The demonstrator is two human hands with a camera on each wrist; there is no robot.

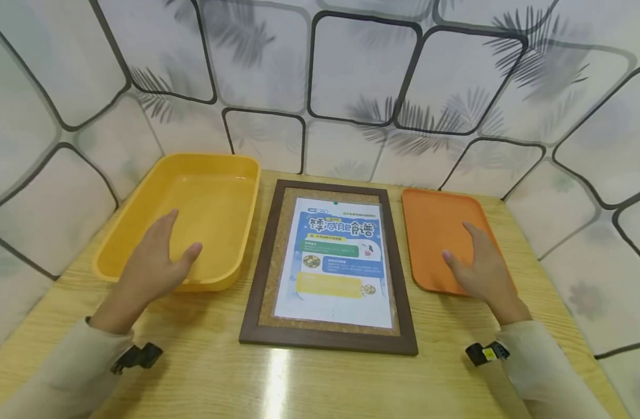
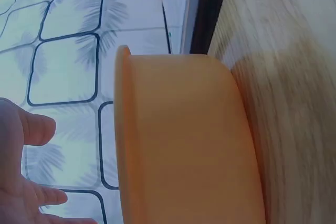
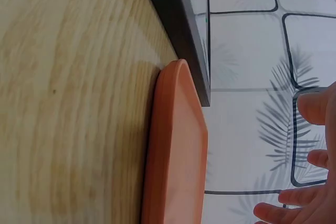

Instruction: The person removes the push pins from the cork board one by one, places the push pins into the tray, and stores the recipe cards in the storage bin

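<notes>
My left hand [image 1: 155, 262] hovers over the near part of a deep yellow tray [image 1: 215, 203], thumb spread from the fingers and nothing held. The left wrist view shows that tray's outer wall [image 2: 184, 129] with the hand [image 2: 21, 171] above its rim. On the other side, my right hand [image 1: 484, 270] is over a shallow orange tray [image 1: 430, 233], its thumb and fingers apart and holding nothing. The right wrist view shows a gap between this hand [image 3: 315, 166] and the orange tray [image 3: 181, 161]. Both trays look bare inside.
Between the trays lies a brown-framed cork board [image 1: 327, 340] with a printed sheet [image 1: 336, 262] pinned on it. All stand on a wood-grain table [image 1: 220, 372]. Patterned walls [image 1: 267, 70] close in the back and both sides. Each wrist carries a small black strap device [image 1: 137, 356].
</notes>
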